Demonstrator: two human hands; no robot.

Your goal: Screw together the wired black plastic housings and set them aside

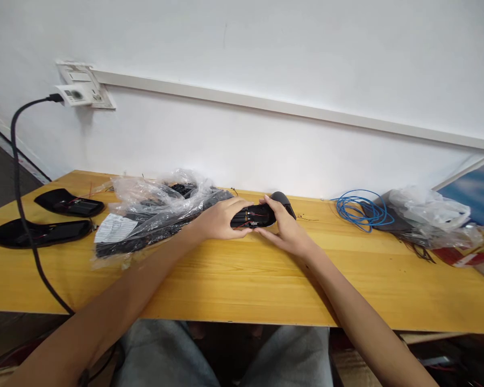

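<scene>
Both hands grip one black plastic housing point(262, 215), whose open inside faces up and shows dark cylinders like battery cells, thin red wires and a small part in the middle. My left hand point(221, 219) wraps its left end, thumb and fingers on opposite edges. Toward the other end, my right hand point(285, 230) holds it between thumb and fingers, and a rounded black end sticks out beyond. Just left of my left hand lies a clear plastic bag point(157, 201) with dark pieces in it. The housing's underside is hidden.
At the left lie two similar black shells point(70, 204) with wires. A black cable point(22, 193) runs from a wall plug point(75, 95) down across the table point(234, 279). Coiled blue cable point(361, 212) and crumpled plastic bags point(427, 209) sit at the right. A white wall stands behind.
</scene>
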